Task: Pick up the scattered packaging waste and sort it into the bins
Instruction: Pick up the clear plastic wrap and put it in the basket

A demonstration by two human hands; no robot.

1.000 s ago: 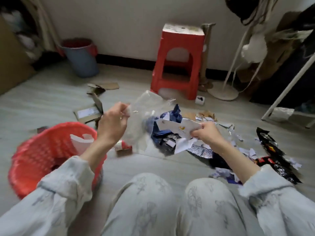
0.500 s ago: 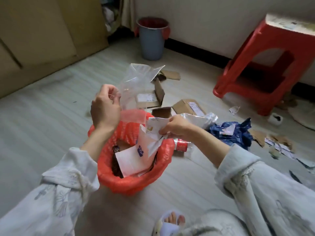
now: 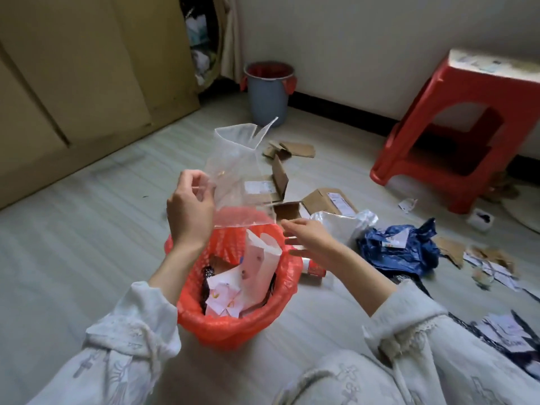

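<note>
My left hand (image 3: pixel 190 210) pinches the edge of a clear plastic bag (image 3: pixel 238 173), held upright above the red-lined bin (image 3: pixel 204 323). Beside it, over the bin's right rim, my right hand (image 3: pixel 306 235) hovers with fingers straight and holds nothing. White paper packaging (image 3: pixel 257 270) stands and lies inside the bin. Packaging waste is scattered to the right on the floor: a blue plastic bag (image 3: pixel 400 249), a crumpled clear wrap (image 3: pixel 342 222), cardboard boxes (image 3: pixel 327 200) and torn paper scraps (image 3: pixel 493 267).
A grey bin with a red liner (image 3: pixel 267 95) stands by the far wall. A red plastic stool (image 3: pixel 464 133) sits at the right. Brown cupboard doors (image 3: pixel 73 83) line the left side. My knees (image 3: pixel 350 378) are at the bottom edge.
My head turned left toward the red-lined bin. My right hand carried the white paper over the bin, let it go and now stands open; the paper rests inside. My left hand still holds the clear bag.
</note>
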